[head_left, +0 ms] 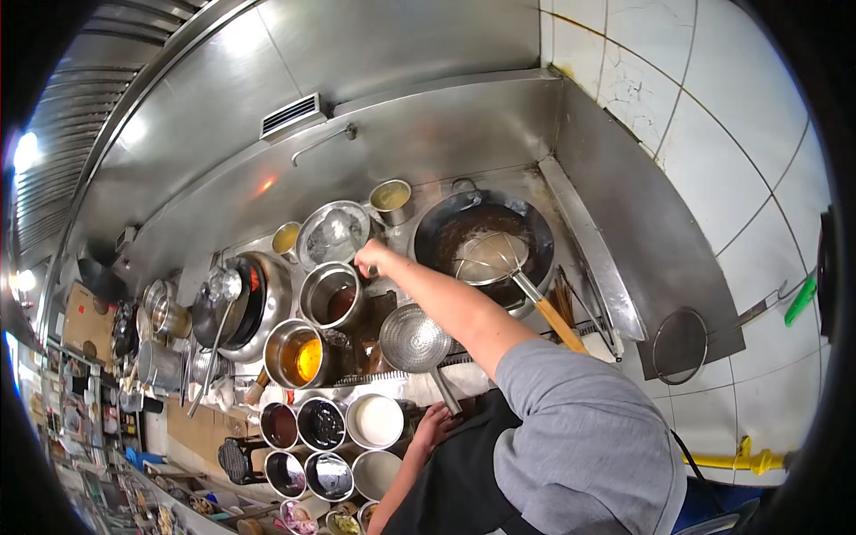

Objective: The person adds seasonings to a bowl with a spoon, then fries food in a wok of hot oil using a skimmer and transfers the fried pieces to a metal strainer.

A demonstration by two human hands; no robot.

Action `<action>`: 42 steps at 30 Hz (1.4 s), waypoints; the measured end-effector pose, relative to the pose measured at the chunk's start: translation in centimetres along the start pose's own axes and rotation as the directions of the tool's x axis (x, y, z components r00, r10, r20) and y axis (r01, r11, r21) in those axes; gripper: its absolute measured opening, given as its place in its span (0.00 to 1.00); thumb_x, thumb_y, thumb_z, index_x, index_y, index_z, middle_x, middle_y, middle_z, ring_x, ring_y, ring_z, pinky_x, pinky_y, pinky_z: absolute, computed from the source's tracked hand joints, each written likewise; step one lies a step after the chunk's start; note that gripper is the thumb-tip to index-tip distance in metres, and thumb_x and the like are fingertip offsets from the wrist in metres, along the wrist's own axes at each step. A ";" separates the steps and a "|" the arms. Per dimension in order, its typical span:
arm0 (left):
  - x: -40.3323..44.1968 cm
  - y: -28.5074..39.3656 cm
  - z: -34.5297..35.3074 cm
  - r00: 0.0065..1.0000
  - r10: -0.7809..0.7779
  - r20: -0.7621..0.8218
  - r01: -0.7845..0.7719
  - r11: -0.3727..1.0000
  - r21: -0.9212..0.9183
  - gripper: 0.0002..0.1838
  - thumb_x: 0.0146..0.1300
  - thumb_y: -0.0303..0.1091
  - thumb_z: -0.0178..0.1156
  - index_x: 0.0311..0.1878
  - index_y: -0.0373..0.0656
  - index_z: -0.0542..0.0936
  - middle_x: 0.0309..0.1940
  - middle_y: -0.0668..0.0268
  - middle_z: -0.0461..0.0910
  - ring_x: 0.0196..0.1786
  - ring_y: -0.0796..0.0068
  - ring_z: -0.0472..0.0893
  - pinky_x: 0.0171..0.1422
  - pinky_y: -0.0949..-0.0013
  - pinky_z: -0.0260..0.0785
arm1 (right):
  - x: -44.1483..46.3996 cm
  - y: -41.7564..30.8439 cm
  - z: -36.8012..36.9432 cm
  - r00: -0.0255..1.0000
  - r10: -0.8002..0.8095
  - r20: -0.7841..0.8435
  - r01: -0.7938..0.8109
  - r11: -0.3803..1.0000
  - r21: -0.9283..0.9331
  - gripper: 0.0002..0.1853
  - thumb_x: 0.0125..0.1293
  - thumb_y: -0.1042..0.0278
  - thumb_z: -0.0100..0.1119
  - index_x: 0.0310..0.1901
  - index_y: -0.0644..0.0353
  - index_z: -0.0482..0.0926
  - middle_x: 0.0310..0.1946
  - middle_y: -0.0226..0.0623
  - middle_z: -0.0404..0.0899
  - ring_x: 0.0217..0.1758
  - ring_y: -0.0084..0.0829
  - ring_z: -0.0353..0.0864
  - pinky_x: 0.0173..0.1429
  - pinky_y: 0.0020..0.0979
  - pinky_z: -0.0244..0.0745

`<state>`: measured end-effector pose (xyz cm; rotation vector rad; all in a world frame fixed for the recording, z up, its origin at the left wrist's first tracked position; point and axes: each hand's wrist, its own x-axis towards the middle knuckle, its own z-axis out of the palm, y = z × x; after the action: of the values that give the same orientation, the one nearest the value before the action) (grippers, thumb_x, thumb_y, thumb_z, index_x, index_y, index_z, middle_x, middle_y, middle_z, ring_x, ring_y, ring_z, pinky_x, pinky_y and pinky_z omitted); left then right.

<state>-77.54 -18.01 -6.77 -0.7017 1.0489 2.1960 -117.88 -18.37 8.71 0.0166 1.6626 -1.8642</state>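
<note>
My right hand [373, 257] reaches across the stove to the rim of a steel pot [309, 296] with dark brown liquid inside. Its fingers are closed, and what they grip is too small to make out. Behind the pot stands a wide steel bowl [308, 241] with something clear and glossy in it. My left hand [433, 426] lies at the counter's front edge with its fingers stretched out, near the handle end of a perforated ladle [415, 339]. Whether it touches that handle I cannot tell.
A dark wok [437, 214] holds brown liquid, and a wire strainer [486, 259] with a wooden handle rests in it. A pot with orange liquid [276, 350] stands at the front. Several round containers [374, 421] line the counter. Stacked pans [281, 290] are at left.
</note>
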 end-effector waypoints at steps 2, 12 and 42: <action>-0.5 -0.3 -0.2 1.000 0.001 -0.023 -0.002 1.000 -0.031 0.27 0.64 0.36 0.57 0.64 0.49 0.59 0.50 0.62 0.70 0.54 0.54 0.74 0.58 0.50 0.67 | 1.5 0.2 -0.9 0.986 0.058 0.159 -0.128 0.868 0.479 0.05 0.52 0.81 0.55 0.23 0.62 0.71 0.16 0.35 0.70 0.17 0.28 0.71 0.20 0.28 0.70; -2.8 -2.3 -0.4 0.993 0.003 -0.115 -0.008 0.999 -0.047 0.25 0.66 0.39 0.54 0.64 0.48 0.60 0.58 0.57 0.68 0.56 0.54 0.73 0.63 0.50 0.61 | 0.3 -3.2 -8.8 0.864 -0.294 0.410 -0.385 0.141 0.912 0.08 0.57 0.78 0.55 0.28 0.67 0.65 0.22 0.35 0.70 0.19 0.22 0.73 0.25 0.18 0.76; -1.5 -9.4 3.4 0.876 0.146 -0.461 -0.326 0.882 -0.340 0.20 0.65 0.45 0.55 0.56 0.48 0.67 0.54 0.57 0.69 0.53 0.53 0.72 0.56 0.49 0.68 | -34.1 13.3 -42.9 0.734 -0.284 -0.617 0.083 0.939 -0.334 0.26 0.52 0.78 0.50 0.57 0.66 0.67 0.26 0.42 0.76 0.16 0.32 0.74 0.22 0.35 0.69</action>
<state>-70.54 -10.85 -8.54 -1.3540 0.9165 2.5884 -101.26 35.10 2.16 0.4579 2.4955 -1.8534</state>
